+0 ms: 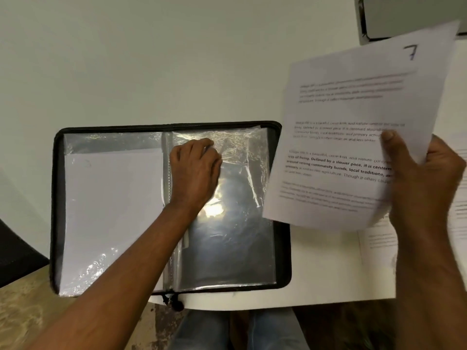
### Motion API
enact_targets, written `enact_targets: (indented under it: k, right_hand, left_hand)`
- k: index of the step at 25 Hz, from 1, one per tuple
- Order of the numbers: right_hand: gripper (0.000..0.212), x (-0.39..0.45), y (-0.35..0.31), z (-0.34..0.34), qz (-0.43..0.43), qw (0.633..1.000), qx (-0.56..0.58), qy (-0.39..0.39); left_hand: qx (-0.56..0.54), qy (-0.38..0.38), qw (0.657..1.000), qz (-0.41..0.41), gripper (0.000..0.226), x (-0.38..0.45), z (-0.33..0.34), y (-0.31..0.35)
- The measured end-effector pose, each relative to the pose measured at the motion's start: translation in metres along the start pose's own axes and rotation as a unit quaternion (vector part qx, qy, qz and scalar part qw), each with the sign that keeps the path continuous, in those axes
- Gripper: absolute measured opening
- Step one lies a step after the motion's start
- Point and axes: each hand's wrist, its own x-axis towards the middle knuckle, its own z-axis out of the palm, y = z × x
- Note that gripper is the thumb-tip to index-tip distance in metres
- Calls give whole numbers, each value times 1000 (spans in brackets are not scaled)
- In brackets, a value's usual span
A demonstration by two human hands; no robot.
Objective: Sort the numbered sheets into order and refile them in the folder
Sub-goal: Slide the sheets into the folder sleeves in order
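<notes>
The sheet marked 7 (pixel 353 137) hangs in the air to the right of the open folder (pixel 54 198), pinched at its right edge in my right hand (pixel 424 183), with what looks like another sheet behind it. My left hand (pixel 194 170) pinches the top of the empty right-hand sleeve (pixel 227 236), so I judge this the refiling step; next I must spread that sleeve's mouth and slide the sheet in. One filled sleeve (pixel 111 210) lies left; at least two loose pages (pixel 379 238) rest on the table (pixel 177 59).

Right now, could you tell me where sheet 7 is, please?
Sheet 7 is on the right of the head view, held by the right hand, beside the open folder.
</notes>
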Motion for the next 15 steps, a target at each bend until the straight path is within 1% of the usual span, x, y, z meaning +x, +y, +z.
enact_targets:
  k: [1,2,4,5,7,9,11,13,15]
  right_hand:
    - [14,-2,5,7,21,999,40,6]
    - [14,-5,12,15,48,995,82,4]
    - [26,-12,30,29,119,982,148,-19]
    - [31,-17,39,35,163,971,168,-45]
    - [37,-32,53,45,242,945,189,-108]
    - [40,-46,63,53,293,922,208,-146]
    - [42,-56,68,61,330,901,226,-166]
    - [44,-65,68,69,355,888,232,-176]
    - [45,-69,65,74,375,870,266,-176]
  left_hand:
    - [-4,-4,1000,4,9,1,-1,-1]
    - [-11,-10,1000,10,8,4,-1,-4]
    - [-29,-28,999,24,9,9,-3,-8]
    - [-40,-43,998,32,11,11,-5,-10]
    - [-63,-85,993,53,24,16,-9,-12]
    - [-66,-124,987,80,36,22,-16,-14]
    - [-80,-129,982,108,30,26,-21,-16]
    - [-116,-114,978,130,24,29,-21,-20]
    - [-130,-104,974,155,37,31,-16,-26]
